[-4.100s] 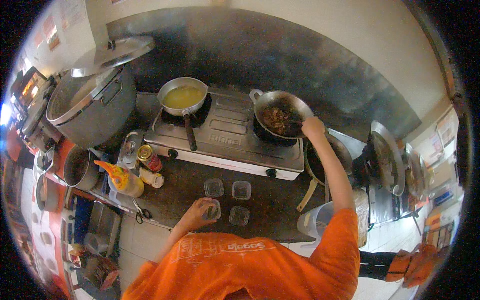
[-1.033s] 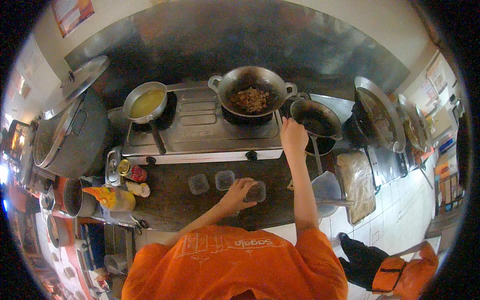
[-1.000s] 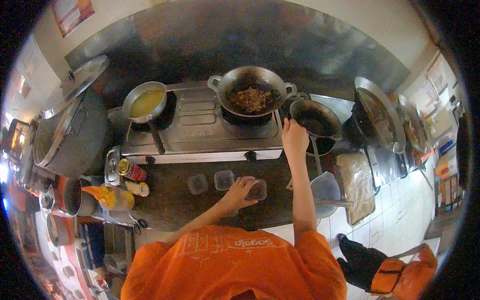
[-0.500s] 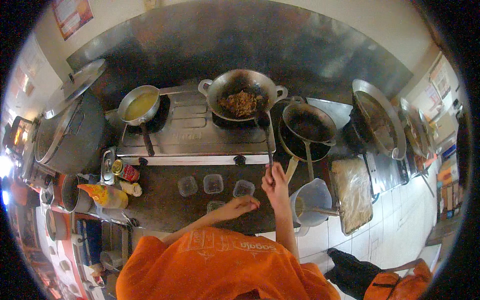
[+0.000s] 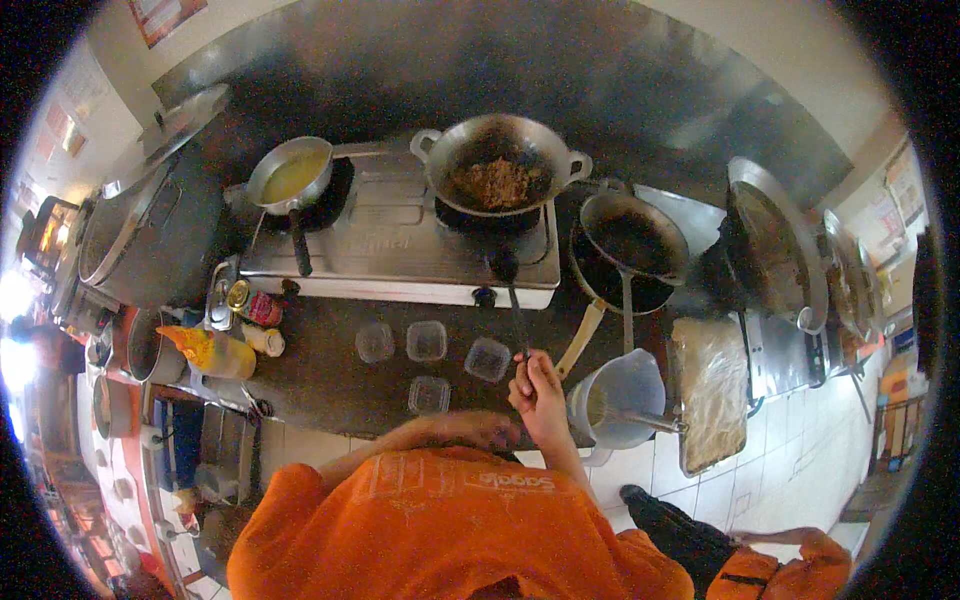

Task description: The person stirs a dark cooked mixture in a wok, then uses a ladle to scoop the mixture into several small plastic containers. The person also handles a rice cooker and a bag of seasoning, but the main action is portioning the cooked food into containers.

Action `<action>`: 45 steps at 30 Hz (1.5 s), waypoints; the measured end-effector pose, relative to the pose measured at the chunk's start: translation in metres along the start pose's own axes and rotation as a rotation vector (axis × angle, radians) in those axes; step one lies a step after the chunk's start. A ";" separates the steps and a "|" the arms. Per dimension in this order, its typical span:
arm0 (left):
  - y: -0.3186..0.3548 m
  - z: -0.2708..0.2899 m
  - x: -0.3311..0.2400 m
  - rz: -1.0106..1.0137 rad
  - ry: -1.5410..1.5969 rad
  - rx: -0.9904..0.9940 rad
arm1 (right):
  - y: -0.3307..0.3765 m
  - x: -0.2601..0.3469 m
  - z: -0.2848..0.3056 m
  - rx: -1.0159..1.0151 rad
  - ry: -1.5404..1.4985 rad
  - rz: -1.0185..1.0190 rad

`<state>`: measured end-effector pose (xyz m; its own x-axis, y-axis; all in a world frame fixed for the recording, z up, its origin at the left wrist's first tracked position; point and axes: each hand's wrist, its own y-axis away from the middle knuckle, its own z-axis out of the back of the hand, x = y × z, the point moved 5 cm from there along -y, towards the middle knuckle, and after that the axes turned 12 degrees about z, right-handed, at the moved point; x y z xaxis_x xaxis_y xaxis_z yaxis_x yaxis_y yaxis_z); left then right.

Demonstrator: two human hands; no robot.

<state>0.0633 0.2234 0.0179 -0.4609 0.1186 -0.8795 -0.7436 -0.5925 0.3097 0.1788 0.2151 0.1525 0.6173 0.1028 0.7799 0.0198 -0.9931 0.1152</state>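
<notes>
My right hand [image 5: 540,395] is closed around the handle of a dark, round-headed ladle [image 5: 515,300]. The ladle's head is over the front edge of the stove, just below the wok [image 5: 495,140]. Browned, crumbly food [image 5: 500,183] lies in the wok. Close to my shirt, my left hand [image 5: 490,431] is smeared by motion, so its fingers are unclear. Small clear plastic tubs [image 5: 487,359], several of them, stand on the dark counter in front of me. The nearest tub [image 5: 429,395] is just beyond my left forearm.
A saucepan [image 5: 290,175] of yellow liquid sits on the stove's left burner. Pans [image 5: 635,235] and a plastic jug [image 5: 620,400] with a whisk are at right. A squeeze bottle [image 5: 215,353] and cans [image 5: 255,303] stand left. Another person's orange sleeve [image 5: 795,570] shows at lower right.
My right hand has drawn the ladle back from the wok's rim toward me. My left hand has moved nearer to my body. The view has shifted slightly.
</notes>
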 end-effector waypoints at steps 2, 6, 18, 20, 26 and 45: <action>-0.018 0.020 0.021 0.025 -0.110 -0.109 | -0.001 0.008 -0.004 0.025 -0.055 0.019; -0.029 0.083 0.047 0.257 0.209 -0.419 | 0.003 0.019 -0.001 0.045 -0.034 0.044; -0.064 0.107 0.047 0.277 1.264 -0.690 | 0.024 0.035 0.028 -0.123 -0.094 0.106; -0.066 0.108 0.052 0.273 1.238 -0.667 | 0.026 0.038 0.033 -0.189 -0.096 0.116; -0.061 0.105 0.049 0.305 1.237 -0.687 | 0.025 0.045 0.039 -0.200 -0.074 0.127; -0.051 0.105 0.036 0.377 1.143 -0.694 | 0.025 0.034 0.046 -0.166 -0.157 0.095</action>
<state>0.0339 0.3419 0.0084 0.3199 -0.6462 -0.6929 -0.1194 -0.7530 0.6471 0.2364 0.1914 0.1539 0.7249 -0.0132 0.6888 -0.1653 -0.9740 0.1552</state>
